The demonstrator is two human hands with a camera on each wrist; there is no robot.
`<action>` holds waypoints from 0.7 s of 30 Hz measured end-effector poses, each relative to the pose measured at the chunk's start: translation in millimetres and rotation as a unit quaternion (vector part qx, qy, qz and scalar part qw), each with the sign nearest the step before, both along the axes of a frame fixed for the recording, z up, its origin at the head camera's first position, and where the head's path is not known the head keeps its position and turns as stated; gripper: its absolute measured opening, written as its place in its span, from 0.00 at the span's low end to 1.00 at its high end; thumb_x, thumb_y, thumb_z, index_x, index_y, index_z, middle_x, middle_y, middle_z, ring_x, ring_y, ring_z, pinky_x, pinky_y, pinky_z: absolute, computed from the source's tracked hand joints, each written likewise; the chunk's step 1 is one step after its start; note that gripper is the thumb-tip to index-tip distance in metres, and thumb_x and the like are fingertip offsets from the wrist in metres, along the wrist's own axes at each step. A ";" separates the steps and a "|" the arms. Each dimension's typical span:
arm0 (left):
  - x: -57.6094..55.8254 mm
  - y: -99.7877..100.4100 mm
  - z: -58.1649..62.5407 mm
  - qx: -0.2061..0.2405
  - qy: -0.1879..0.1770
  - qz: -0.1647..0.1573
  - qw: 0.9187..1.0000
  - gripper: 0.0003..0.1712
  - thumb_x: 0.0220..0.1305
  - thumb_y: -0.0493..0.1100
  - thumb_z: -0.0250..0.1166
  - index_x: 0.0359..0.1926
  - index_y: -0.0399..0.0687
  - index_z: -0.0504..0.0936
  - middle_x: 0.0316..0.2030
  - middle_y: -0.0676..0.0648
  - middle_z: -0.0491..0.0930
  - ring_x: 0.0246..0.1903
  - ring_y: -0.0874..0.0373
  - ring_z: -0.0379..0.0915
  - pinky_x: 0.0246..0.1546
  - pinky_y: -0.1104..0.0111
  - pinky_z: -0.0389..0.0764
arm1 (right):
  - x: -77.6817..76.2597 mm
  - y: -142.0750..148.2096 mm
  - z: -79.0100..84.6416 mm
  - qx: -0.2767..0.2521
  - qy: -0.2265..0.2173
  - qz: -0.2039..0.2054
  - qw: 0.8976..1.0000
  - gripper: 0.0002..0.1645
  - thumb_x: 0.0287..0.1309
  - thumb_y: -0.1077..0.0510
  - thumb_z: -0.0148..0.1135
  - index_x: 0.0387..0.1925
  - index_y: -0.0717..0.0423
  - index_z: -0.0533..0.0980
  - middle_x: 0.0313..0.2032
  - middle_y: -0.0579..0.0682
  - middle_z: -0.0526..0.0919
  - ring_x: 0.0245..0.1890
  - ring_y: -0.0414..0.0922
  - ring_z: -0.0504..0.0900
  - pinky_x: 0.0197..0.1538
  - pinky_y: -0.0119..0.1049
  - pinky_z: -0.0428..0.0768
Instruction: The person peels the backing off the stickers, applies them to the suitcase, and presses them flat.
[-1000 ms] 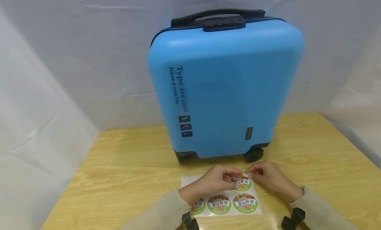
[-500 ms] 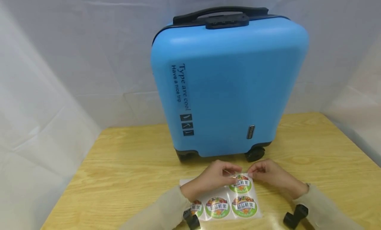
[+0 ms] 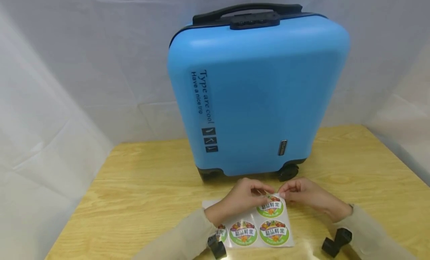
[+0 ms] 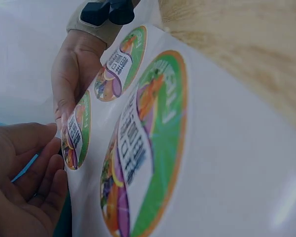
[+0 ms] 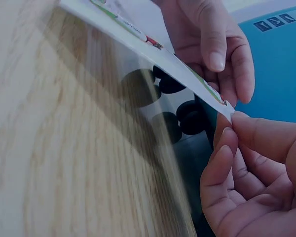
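A white sheet of round fruit stickers (image 3: pixel 253 217) lies in front of the suitcase, its far right part raised off the table in the right wrist view. My right hand (image 3: pixel 307 196) pinches the far right corner of this sheet between thumb and forefinger. Over the upper sticker (image 3: pixel 270 207) hovers my left hand (image 3: pixel 243 200), fingers loosely bent. Its thumb (image 5: pixel 214 47) is close above the sticker side, and its fingertips reach past the far edge. The left forearm and hand hide part of the sheet. Green, orange and purple stickers (image 4: pixel 143 148) face up.
A blue suitcase (image 3: pixel 255 95) with a black handle and wheels stands upright just behind the hands. The wooden table (image 3: pixel 141 185) extends to both sides. White cloth (image 3: pixel 100 65) hangs behind, and black wrist cameras (image 3: pixel 337 242) sit on the sleeves.
The sheet's right edge has shifted slightly left in the head view. Now the right thumb and forefinger meet at the sheet's corner, while the left hand has barely moved.
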State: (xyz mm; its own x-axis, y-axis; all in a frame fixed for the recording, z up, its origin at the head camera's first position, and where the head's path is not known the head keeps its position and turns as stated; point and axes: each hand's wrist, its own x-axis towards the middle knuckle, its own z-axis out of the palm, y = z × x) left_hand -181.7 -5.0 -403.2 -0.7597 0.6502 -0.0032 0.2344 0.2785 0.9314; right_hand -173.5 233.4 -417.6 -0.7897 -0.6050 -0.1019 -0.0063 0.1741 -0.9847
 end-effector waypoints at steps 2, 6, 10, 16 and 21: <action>0.1 0.1 0.4 0.003 0.003 0.001 1.000 0.14 0.57 0.37 0.67 0.47 0.46 0.84 0.38 0.54 0.83 0.33 0.68 0.76 0.35 0.76 0.79 | 0.1 -0.5 0.7 -0.009 -0.002 0.007 1.000 0.17 0.66 0.60 0.53 0.43 0.74 0.75 0.34 0.46 0.84 0.33 0.37 0.80 0.37 0.31 0.80; -0.1 1.3 0.5 0.003 0.021 0.004 1.000 0.14 0.57 0.38 0.68 0.46 0.46 0.84 0.39 0.55 0.83 0.34 0.69 0.75 0.37 0.76 0.78 | 0.5 -0.8 1.6 -0.012 -0.007 0.007 1.000 0.15 0.67 0.61 0.53 0.42 0.72 0.76 0.33 0.45 0.84 0.30 0.36 0.78 0.34 0.30 0.78; -0.3 1.5 0.9 0.007 0.017 0.009 1.000 0.14 0.57 0.39 0.68 0.46 0.46 0.85 0.39 0.55 0.83 0.33 0.68 0.75 0.33 0.75 0.79 | 0.9 -1.1 3.6 -0.016 -0.007 0.005 1.000 0.14 0.67 0.61 0.52 0.42 0.72 0.75 0.34 0.46 0.84 0.32 0.38 0.80 0.37 0.31 0.80; 0.3 1.6 0.8 0.018 0.014 0.007 1.000 0.13 0.57 0.39 0.68 0.45 0.47 0.85 0.38 0.54 0.83 0.33 0.66 0.76 0.30 0.74 0.79 | 3.4 -1.7 5.2 -0.023 -0.006 0.001 1.000 0.15 0.66 0.61 0.53 0.43 0.72 0.75 0.35 0.48 0.84 0.36 0.40 0.82 0.41 0.33 0.82; 1.6 2.3 0.3 0.021 0.021 0.013 0.999 0.12 0.56 0.37 0.68 0.43 0.48 0.86 0.38 0.54 0.83 0.34 0.67 0.74 0.35 0.75 0.78 | 4.6 -4.2 5.1 -0.036 -0.018 0.005 0.999 0.13 0.66 0.61 0.53 0.43 0.69 0.76 0.35 0.47 0.85 0.37 0.40 0.82 0.42 0.33 0.81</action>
State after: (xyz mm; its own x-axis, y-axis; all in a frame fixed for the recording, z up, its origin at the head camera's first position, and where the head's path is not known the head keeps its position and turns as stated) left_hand -180.1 -2.7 -402.9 -0.7756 0.6288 0.0559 0.2672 0.2468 0.9315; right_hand -168.9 229.2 -412.5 -0.7797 -0.6203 -0.0855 0.0272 0.1030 -0.9943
